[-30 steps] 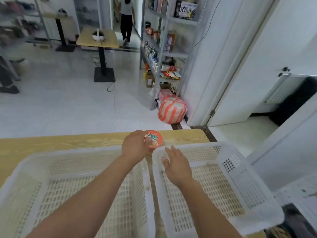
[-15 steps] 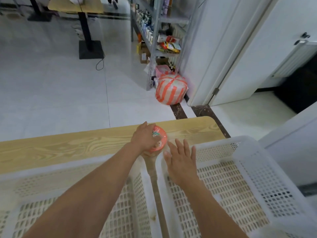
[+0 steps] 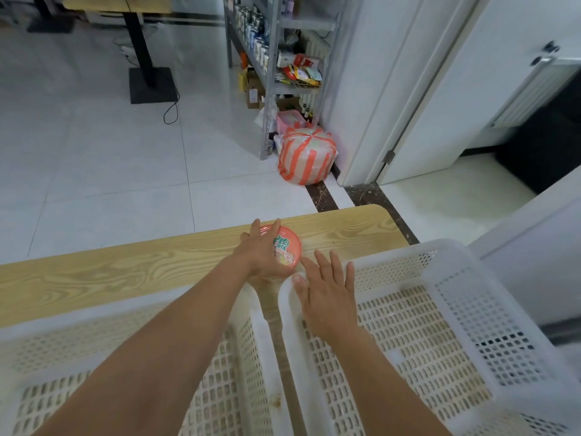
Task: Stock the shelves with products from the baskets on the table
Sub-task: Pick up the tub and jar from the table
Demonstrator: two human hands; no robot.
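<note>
step: lift the last instant-noodle cup (image 3: 287, 247) off the tabletop (image 3: 125, 272) and carry it to the shelf unit (image 3: 295, 86)
cup location: upright on the tabletop, just beyond the gap between the two baskets
left hand (image 3: 261, 256): fingers wrapped over the cup's lid and side, gripping it
right hand (image 3: 327, 291): fingers straight and spread, holding nothing, over the right basket's (image 3: 490, 313) near-left corner; contact unclear
how-to: keep the cup upright and grip the wall, not the film lid. Lift straight up to clear both rims. Right hand is free to steady the basket or support the cup's base.
risk: a top-only grip could slip
count: 1 cup, 2 white baskets (left basket (image 3: 63, 338) and right basket, no products visible inside), 1 shelf unit, 1 striped bag (image 3: 306, 155) on the floor
</note>
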